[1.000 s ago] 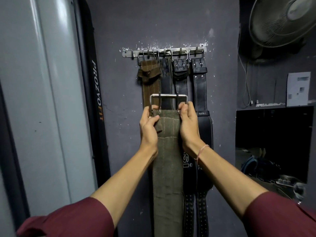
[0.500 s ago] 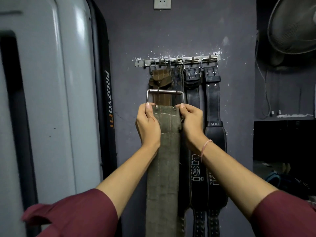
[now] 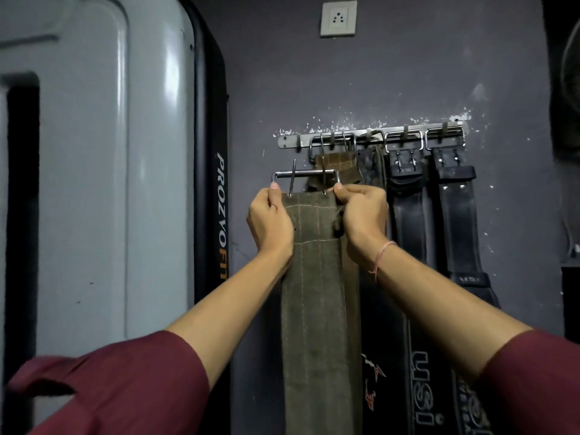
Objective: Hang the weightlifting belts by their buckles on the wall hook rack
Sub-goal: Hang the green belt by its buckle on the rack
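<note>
I hold an olive-green stitched belt [image 3: 318,293] up against the wall. My left hand [image 3: 270,224] grips its top left edge and my right hand [image 3: 362,215] its top right edge. Its steel buckle [image 3: 306,174] stands upright just below the left end of the metal hook rack [image 3: 373,136], apart from the hooks. On the rack hang a brown belt [image 3: 337,161], a dark belt [image 3: 372,167] and two black leather belts [image 3: 408,208] [image 3: 456,215] by their buckles.
A grey panel with a black PROZVOFIT edge [image 3: 216,215] stands close on the left. A white wall socket [image 3: 338,18] sits above the rack. The edge of a fan [image 3: 569,73] shows at the far right.
Both hands have lifted the green belt higher and leftwards toward the rack's left end. The camera has tilted up and closer, so the socket shows.
</note>
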A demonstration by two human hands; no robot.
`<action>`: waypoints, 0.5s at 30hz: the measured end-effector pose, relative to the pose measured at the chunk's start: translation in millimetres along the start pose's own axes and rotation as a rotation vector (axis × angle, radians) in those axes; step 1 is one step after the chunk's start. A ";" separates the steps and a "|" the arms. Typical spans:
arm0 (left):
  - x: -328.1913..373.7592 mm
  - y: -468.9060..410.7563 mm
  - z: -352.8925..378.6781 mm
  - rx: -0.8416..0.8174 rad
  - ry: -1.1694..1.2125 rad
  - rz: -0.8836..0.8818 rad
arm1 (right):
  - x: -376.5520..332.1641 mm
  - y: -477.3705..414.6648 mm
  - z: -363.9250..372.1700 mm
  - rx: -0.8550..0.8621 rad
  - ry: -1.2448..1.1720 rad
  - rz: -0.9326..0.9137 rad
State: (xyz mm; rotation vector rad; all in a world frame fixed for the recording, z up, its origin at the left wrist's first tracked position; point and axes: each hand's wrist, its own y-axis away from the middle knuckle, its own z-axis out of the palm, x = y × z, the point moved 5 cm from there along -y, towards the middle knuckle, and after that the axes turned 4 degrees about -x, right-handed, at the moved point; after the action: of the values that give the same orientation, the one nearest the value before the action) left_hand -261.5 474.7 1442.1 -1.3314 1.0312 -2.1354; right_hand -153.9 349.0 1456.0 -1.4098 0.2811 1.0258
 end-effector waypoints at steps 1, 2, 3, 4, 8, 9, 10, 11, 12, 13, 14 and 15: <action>-4.8 -11.4 2.3 -0.002 -0.003 0.013 | 2.1 -10.2 8.5 0.030 0.008 -0.011; -8.4 -24.3 5.2 -0.003 -0.007 0.021 | 2.4 -20.5 16.2 0.053 0.013 -0.025; -12.7 -38.1 8.9 0.001 -0.003 0.022 | 2.1 -31.3 23.9 0.066 0.020 -0.041; -16.7 -52.3 13.1 0.011 0.001 0.021 | 0.5 -41.9 31.5 0.071 0.028 -0.055; -25.2 -105.9 34.5 0.025 0.000 0.012 | -5.3 -89.5 60.7 0.119 0.023 -0.060; -27.4 -119.2 40.3 0.023 -0.007 0.014 | -6.0 -101.6 66.9 0.140 0.019 -0.057; -28.9 -132.3 46.0 0.022 -0.008 0.023 | -7.3 -113.4 72.8 0.153 0.020 -0.060; -31.0 -145.2 51.9 0.023 -0.007 0.032 | -8.7 -124.3 78.1 0.158 0.029 -0.066; -33.9 -157.3 58.3 0.027 -0.005 0.037 | -9.7 -134.6 82.3 0.162 0.049 -0.068; -36.9 -168.3 64.9 0.029 -0.001 0.038 | -10.6 -144.6 85.4 0.168 0.070 -0.073; -40.3 -176.9 70.6 0.029 0.007 0.033 | -10.8 -152.7 87.7 0.172 0.085 -0.076; -43.8 -184.9 76.8 0.031 0.017 0.029 | -9.7 -161.5 89.6 0.177 0.094 -0.079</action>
State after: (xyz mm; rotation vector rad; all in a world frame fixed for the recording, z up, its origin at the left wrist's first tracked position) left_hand -167.0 593.9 1579.5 -1.2792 1.0139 -2.1362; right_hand -78.5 451.5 1590.3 -1.3003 0.3731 0.8500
